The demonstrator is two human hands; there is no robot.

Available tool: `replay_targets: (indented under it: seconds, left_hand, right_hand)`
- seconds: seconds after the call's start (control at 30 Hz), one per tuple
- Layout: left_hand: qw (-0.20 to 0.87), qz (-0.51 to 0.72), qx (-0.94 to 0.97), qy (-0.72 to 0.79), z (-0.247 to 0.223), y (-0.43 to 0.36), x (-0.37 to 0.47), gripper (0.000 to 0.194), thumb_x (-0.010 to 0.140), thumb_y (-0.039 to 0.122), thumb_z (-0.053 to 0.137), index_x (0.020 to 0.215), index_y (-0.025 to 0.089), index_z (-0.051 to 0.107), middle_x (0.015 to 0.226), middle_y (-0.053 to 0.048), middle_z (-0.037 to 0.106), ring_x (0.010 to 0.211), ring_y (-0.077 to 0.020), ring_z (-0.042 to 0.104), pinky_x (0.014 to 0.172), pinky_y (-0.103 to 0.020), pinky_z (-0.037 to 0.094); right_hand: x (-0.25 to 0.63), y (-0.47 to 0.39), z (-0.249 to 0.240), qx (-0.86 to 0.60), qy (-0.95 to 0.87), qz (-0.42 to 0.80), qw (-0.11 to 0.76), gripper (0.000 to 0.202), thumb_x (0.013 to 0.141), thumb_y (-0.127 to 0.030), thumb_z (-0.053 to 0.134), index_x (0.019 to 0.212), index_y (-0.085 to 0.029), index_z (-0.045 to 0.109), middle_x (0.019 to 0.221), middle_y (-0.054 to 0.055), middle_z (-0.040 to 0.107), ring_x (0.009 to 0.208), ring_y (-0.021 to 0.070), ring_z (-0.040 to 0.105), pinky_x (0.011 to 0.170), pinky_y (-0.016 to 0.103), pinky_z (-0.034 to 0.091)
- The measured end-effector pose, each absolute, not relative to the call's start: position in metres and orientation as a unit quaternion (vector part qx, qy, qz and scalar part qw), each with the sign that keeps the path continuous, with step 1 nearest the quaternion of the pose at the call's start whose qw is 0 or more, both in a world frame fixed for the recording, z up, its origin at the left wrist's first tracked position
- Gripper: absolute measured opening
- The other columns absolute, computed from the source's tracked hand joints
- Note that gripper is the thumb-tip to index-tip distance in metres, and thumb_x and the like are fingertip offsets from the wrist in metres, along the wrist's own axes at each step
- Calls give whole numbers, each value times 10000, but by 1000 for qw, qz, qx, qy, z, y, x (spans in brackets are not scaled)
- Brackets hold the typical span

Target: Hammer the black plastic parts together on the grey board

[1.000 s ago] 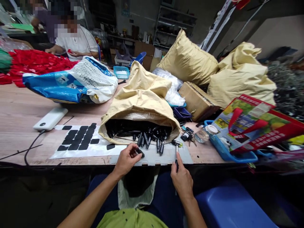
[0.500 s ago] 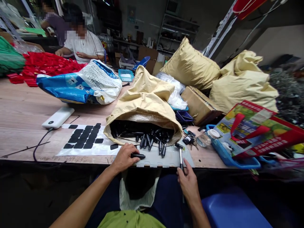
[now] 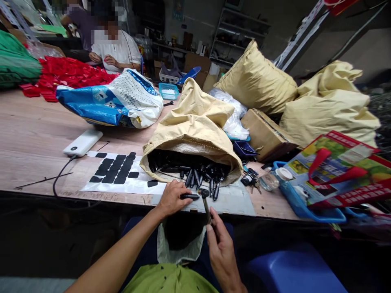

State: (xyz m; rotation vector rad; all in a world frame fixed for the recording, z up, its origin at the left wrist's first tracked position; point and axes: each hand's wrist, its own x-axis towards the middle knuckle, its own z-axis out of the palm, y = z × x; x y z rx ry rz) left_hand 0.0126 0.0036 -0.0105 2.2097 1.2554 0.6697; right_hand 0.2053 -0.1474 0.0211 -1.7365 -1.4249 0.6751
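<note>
At the table's front edge my left hand [image 3: 174,198] is closed on a black pen-like tube [image 3: 190,196], which lies level over a grey board [image 3: 235,199]. My right hand [image 3: 220,246] grips a small hammer [image 3: 206,205] by its handle. The dark hammer head is up beside the right end of the tube; whether they touch I cannot tell. Just behind, a beige cloth sack [image 3: 195,122] lies with its mouth toward me, and several similar black tubes [image 3: 214,183] spill from it. Below the edge, a pale open bag [image 3: 182,255] hangs at my lap.
Left are a sheet of black stickers [image 3: 116,169], a cabled white power bank [image 3: 82,142] and a blue-white sack [image 3: 113,99]. Keys [image 3: 256,185], a clear jar [image 3: 270,182] and a blue basket [image 3: 305,203] stand right. A person in white [image 3: 114,51] sits across the table.
My right hand has brought the hammer leftward, from the board's right side to the end of the black tube. My left hand keeps its hold. The whole view has shifted slightly.
</note>
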Motion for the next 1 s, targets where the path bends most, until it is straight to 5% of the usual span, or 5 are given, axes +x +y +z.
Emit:
replay_targets:
  seconds: [0.1,0.33,0.57,0.77,1.0]
  left_hand:
    - [255,246,812,463,-8,3,12,222,838,381,784,1049,314,800,946,-30,687,979,-237,522,860,-381,352]
    - [260,247,808,468,-6,2,13,191,844,374,780,1030,342,805,952,-11,689,973,-223,531,861,-375,349]
    - [250,235,816,465,-9,4,13,237,848,399,773,1079,352,798,957,-19,688,982,-231,528,856,-380,347]
    - [241,237,816,469,-9,3,13,224,849,398,774,1057,322,802,946,-19,694,974,-229,528,870,-385,352]
    - [218,234,836,447,-12,4,11,256,967,468,617,1088,318,785,949,-29,675,946,-221,521,841,-383,349]
  right_hand:
    - [200,-147,12,-642,-624,264,358,485,1044,-332,414,1496,-204,533,1430,115,602,1325,226,560,1117,357,474]
    - [198,-146,1,-599,-677,210,372,488,1056,-221,424,1540,-271,464,1239,89,679,1065,157,675,929,247,553]
    - [204,-144,4,-616,-651,190,402,470,1042,-227,449,1508,-254,509,1408,81,622,1288,191,592,1038,298,522]
    - [206,-146,5,-631,-633,218,393,452,1041,-258,446,1482,-232,542,1378,86,645,1260,182,611,1028,291,521]
    - [248,-143,9,-730,-532,95,417,491,1012,-317,449,1477,-191,544,1266,122,643,1176,226,616,1039,352,478]
